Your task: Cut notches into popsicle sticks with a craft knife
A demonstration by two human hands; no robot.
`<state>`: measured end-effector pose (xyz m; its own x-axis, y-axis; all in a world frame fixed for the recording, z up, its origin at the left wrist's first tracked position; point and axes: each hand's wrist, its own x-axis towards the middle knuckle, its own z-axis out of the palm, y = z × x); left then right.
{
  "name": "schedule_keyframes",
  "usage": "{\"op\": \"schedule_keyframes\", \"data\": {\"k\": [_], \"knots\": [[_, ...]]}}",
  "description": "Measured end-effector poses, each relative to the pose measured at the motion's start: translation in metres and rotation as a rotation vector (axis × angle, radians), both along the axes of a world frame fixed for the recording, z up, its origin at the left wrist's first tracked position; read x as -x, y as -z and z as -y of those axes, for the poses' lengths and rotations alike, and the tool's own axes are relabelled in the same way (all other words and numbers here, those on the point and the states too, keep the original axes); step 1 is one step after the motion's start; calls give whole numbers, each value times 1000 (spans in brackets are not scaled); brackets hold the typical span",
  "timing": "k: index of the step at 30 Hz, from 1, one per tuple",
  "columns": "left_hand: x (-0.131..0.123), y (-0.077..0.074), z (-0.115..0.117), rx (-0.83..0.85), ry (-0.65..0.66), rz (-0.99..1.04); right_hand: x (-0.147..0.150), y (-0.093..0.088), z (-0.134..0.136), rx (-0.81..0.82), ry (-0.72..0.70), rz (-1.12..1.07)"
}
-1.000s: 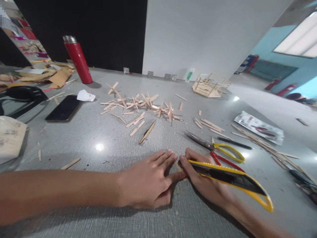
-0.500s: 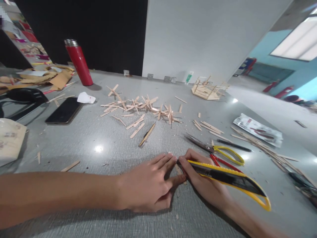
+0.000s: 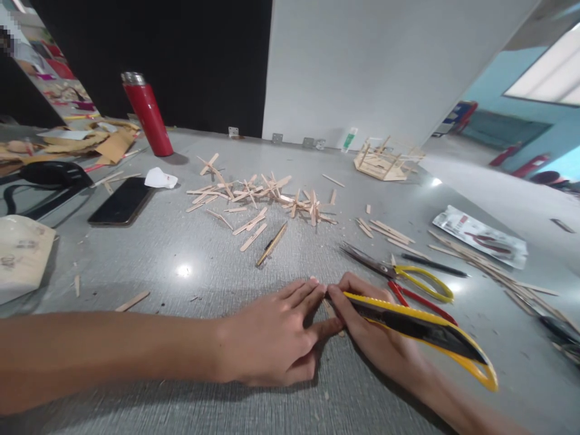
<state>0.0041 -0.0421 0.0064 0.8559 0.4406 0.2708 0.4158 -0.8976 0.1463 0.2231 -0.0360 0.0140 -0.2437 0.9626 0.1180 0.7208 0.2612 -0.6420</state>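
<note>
My right hand (image 3: 369, 317) is closed around a yellow and black utility knife (image 3: 421, 326), its handle slanting back toward the lower right. The knife's tip end is down near the tabletop, hidden by my fingers. My left hand (image 3: 276, 335) bears down on a small wooden stick (image 3: 330, 309), thumb on the near side and fingertips at the far end. Only part of that stick shows between the two hands. Both hands nearly touch at the fingertips. Just beyond my right hand lie yellow-handled scissors (image 3: 423, 284) and a red-handled tool (image 3: 426, 304).
Broken craft sticks (image 3: 267, 193) are scattered mid-table, with a gold pen-like tool (image 3: 272, 244) closer in. A wooden stick frame (image 3: 385, 166) stands at the back right. Leftward are a phone (image 3: 122, 202) and a red bottle (image 3: 149, 118). A black pen (image 3: 435, 264) lies right.
The view has shifted slightly, so the table items sit a little differently in frame. Both hands keep nearly the same pose around the stick and the knife.
</note>
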Motion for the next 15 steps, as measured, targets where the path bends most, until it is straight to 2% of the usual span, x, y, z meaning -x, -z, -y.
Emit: {"op": "schedule_keyframes", "data": {"k": [15], "knots": [[-1,-1,1,-32,-21,-33,-6,-2,-3,-71,-38,86]]}}
